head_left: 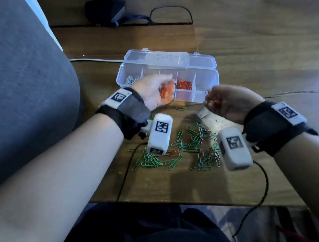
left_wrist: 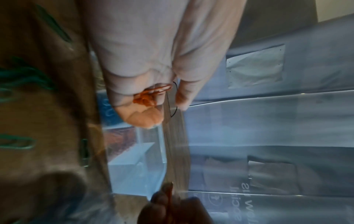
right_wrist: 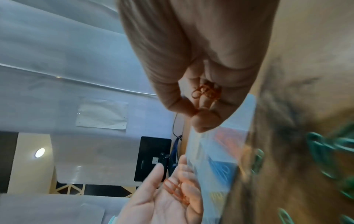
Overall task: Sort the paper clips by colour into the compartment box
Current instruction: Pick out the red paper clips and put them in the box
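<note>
The clear compartment box [head_left: 205, 71] stands open mid-table, with silver clips [head_left: 131, 79] in its left cell and red clips [head_left: 184, 84] in a middle cell. My left hand [head_left: 168, 89] hovers palm-up at the box's front left, cupped round a small bunch of red paper clips [head_left: 164, 93], which also show in the left wrist view [left_wrist: 147, 98]. My right hand [head_left: 210, 100] is just in front of the box's right end and pinches several red clips [right_wrist: 206, 91] between thumb and fingers. Green clips [head_left: 177, 150], with a few red among them, lie scattered on the table nearer me.
A black cable [head_left: 126, 170] runs over the table's near edge [head_left: 182, 200]. Another black cable [head_left: 171, 12] and a dark device [head_left: 105, 7] lie at the back. A grey upholstered surface [head_left: 15, 86] borders the table on the left. One green clip [head_left: 181, 109] lies before the box.
</note>
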{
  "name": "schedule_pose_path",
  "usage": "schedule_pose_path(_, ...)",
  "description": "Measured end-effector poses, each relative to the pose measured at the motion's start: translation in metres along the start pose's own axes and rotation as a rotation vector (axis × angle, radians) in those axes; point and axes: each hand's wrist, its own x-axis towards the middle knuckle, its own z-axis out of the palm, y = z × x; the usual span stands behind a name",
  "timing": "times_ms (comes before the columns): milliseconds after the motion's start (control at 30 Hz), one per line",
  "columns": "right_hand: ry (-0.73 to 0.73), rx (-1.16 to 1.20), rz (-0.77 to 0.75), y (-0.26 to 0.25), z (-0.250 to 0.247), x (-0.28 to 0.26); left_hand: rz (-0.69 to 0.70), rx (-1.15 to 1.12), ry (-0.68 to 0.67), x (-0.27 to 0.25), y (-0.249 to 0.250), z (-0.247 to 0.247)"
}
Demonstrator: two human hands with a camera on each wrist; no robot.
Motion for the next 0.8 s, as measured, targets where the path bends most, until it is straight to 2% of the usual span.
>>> schedule_pose_path(133,0.019,-0.076,-0.034,-0.034,0.013,0.022,-0.006,0.061,0.056,0.017,0.027,0.028)
schedule_pose_path(333,-0.066,-0.141,0.127,-0.061,0.032,0.045,-0.016,0.298,0.026,0.041,0.036,0.029)
schedule_pose_path(433,-0.109,-0.087,0.15,-0.061,0.035,0.046,-0.003,0.302,0.04,0.044,0.035,0.023)
schedule_pose_path(500,-0.116,-0.104,0.121,-0.06,0.033,0.042,0.03,0.324,0.035,0.039,0.034,0.019)
schedule_pose_path(667,-0.033,-0.327,-0.078,-0.041,0.024,0.009,0.219,0.435,0.041,0.003,0.022,0.007)
schedule_pose_path(733,-0.052,-0.469,-0.131,-0.021,0.014,-0.004,0.245,0.567,0.016,-0.008,0.009,-0.003)
schedule_pose_path(800,-0.053,-0.629,-0.161,0.002,0.004,-0.014,0.228,0.799,-0.003,-0.018,-0.01,-0.012)
